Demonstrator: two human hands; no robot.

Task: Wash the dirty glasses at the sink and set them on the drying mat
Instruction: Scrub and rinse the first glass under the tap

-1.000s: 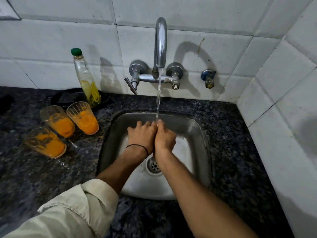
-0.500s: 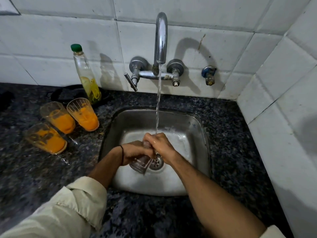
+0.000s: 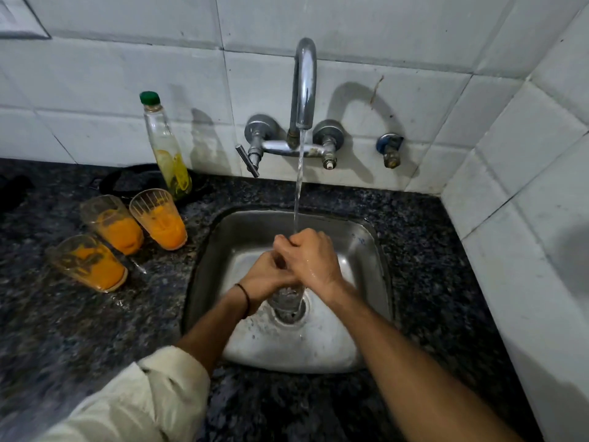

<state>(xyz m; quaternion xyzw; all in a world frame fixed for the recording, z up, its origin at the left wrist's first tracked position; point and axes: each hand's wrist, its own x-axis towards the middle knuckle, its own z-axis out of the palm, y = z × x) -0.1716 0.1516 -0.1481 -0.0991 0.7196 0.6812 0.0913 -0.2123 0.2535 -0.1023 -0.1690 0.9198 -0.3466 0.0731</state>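
Observation:
A clear glass (image 3: 287, 298) hangs over the drain of the steel sink (image 3: 366, 250), mostly hidden by my hands. My left hand (image 3: 267, 279) grips its side from the left. My right hand (image 3: 310, 260) curls over its upper part, fingers at the rim, under the running water from the tap (image 3: 304, 87). Three dirty glasses smeared with orange pulp stand on the dark granite counter left of the sink: one near the sink (image 3: 159, 223), one beside it (image 3: 111, 223), one nearer me (image 3: 87, 263).
A bottle with a green cap (image 3: 165, 148) stands by the tiled wall behind the dirty glasses, next to a dark round object (image 3: 127, 183). A small valve (image 3: 390, 149) juts from the wall right of the tap. White tiled walls close in at the back and right.
The glass has turned more upright over the drain. My right hand has shifted up over its top, into the water stream, with my left hand still on its side.

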